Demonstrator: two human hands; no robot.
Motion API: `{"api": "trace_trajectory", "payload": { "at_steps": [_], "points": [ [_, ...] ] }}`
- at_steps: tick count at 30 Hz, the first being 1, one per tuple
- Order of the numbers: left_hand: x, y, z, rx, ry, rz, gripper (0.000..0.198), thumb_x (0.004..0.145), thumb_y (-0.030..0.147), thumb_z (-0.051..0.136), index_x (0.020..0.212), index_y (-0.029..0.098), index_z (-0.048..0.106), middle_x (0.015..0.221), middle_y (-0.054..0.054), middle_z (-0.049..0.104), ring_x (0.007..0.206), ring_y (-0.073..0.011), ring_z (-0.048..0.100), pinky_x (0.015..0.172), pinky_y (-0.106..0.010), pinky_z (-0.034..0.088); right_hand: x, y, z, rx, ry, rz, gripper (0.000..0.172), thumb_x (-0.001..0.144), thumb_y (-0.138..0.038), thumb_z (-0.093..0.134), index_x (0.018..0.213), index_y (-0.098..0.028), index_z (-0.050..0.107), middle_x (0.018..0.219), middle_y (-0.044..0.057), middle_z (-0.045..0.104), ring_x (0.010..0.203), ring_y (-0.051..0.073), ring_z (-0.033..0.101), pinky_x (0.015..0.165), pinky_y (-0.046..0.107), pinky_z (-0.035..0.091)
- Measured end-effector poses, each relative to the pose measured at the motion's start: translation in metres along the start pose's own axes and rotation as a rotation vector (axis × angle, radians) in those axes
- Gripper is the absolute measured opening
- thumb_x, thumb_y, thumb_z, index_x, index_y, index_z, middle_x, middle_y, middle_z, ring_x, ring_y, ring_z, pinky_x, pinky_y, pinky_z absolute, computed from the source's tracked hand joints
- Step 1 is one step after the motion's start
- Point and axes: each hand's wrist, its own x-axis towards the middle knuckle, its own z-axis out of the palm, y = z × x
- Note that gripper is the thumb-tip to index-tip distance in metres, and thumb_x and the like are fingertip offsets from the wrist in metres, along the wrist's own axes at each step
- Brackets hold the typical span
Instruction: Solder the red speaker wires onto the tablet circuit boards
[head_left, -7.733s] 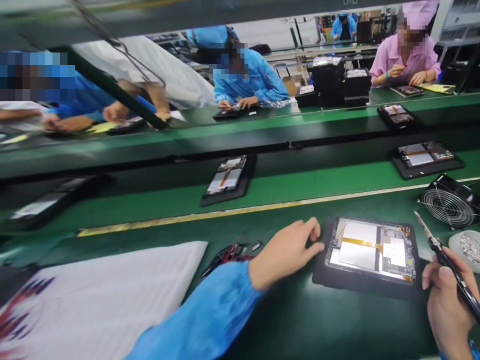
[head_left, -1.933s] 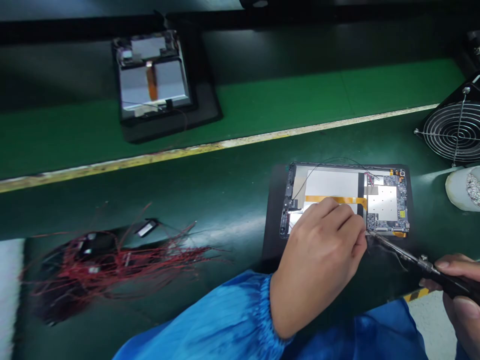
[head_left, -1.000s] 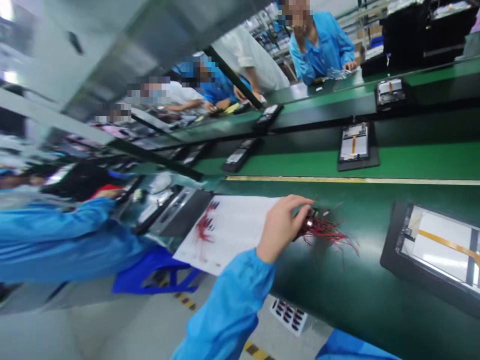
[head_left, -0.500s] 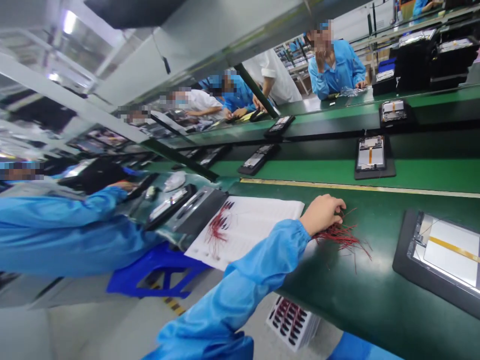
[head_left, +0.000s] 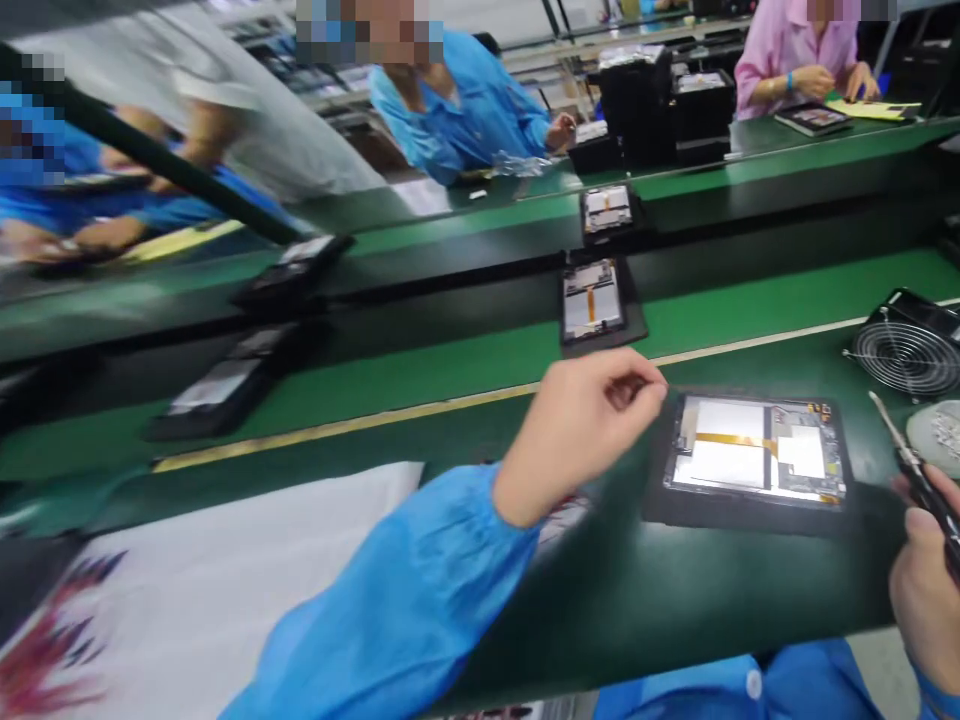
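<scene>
My left hand (head_left: 581,430) is raised over the bench just left of an opened tablet (head_left: 731,462). Its thumb and forefinger are pinched together, and whatever is between them is too small to make out. The tablet lies on a dark pad, its silver battery and orange ribbon cable exposed. At the right edge my right hand (head_left: 926,585), partly cut off, is closed around the black handle of a soldering iron (head_left: 919,480), its thin metal tip pointing up and left. Red wires (head_left: 562,515) show partly behind my left wrist.
A fan with a wire grille (head_left: 907,355) stands at right, beside a round whitish dish (head_left: 937,437). White paper (head_left: 247,590) with blurred red-and-black wired parts lies at left. Beyond the bench edge, more opened tablets (head_left: 592,300) sit on the green line. Co-workers sit across.
The view has swung right. My left hand has left the pile of red wires and moved right to beside the tablet. My right hand with the soldering iron has come into view.
</scene>
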Motion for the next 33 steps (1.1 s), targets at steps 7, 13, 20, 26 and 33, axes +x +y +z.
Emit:
{"api": "trace_trajectory", "payload": {
  "at_steps": [7, 13, 20, 26, 33],
  "points": [
    [-0.005, -0.008, 0.063, 0.277, -0.29, 0.129, 0.015, 0.091, 0.018, 0.066, 0.094, 0.022, 0.08, 0.094, -0.007, 0.078, 0.085, -0.0278, 0.072, 0.073, -0.037, 0.058, -0.004, -0.002, 0.001, 0.047, -0.047, 0.036, 0.046, 0.096, -0.055, 0.082, 0.125, -0.02, 0.078, 0.123, 0.012, 0.077, 0.113, 0.035, 0.074, 0.109, 0.056, 0.052],
    [-0.035, 0.02, 0.059, 0.157, -0.211, 0.449, 0.036, 0.098, 0.01, 0.059, 0.129, 0.021, 0.073, 0.128, -0.012, 0.074, 0.113, -0.0302, 0.069, 0.093, -0.045, 0.059, -0.003, -0.011, 0.005, 0.075, -0.071, 0.039, 0.039, 0.096, -0.052, 0.082, 0.12, -0.021, 0.079, 0.122, 0.01, 0.076, 0.11, 0.033, 0.074, 0.104, 0.051, 0.053],
    [-0.041, 0.009, 0.066, 0.192, -0.244, 0.533, 0.019, 0.108, 0.011, 0.06, 0.105, 0.023, 0.074, 0.107, -0.006, 0.076, 0.094, -0.0235, 0.067, 0.082, -0.037, 0.052, -0.002, -0.02, 0.004, 0.074, -0.118, 0.033, 0.036, 0.098, -0.048, 0.081, 0.122, -0.021, 0.078, 0.126, 0.011, 0.075, 0.111, 0.034, 0.074, 0.108, 0.058, 0.054],
    [-0.035, -0.013, 0.067, 0.182, -0.373, 0.595, 0.013, 0.107, 0.023, 0.069, 0.095, 0.022, 0.072, 0.108, -0.007, 0.073, 0.096, -0.025, 0.067, 0.083, -0.038, 0.054, -0.002, -0.018, 0.003, 0.049, -0.091, 0.031, 0.039, 0.096, -0.05, 0.083, 0.122, -0.021, 0.079, 0.123, 0.012, 0.076, 0.111, 0.036, 0.074, 0.11, 0.06, 0.052],
    [-0.017, -0.01, 0.054, -0.048, -0.186, 0.487, 0.017, 0.111, 0.015, 0.06, 0.097, 0.022, 0.068, 0.102, -0.004, 0.076, 0.1, -0.0207, 0.069, 0.092, -0.035, 0.055, -0.002, -0.015, 0.005, 0.056, -0.093, 0.005, 0.035, 0.097, -0.047, 0.083, 0.123, -0.023, 0.08, 0.119, 0.011, 0.078, 0.108, 0.035, 0.075, 0.105, 0.056, 0.052]
  ]
}}
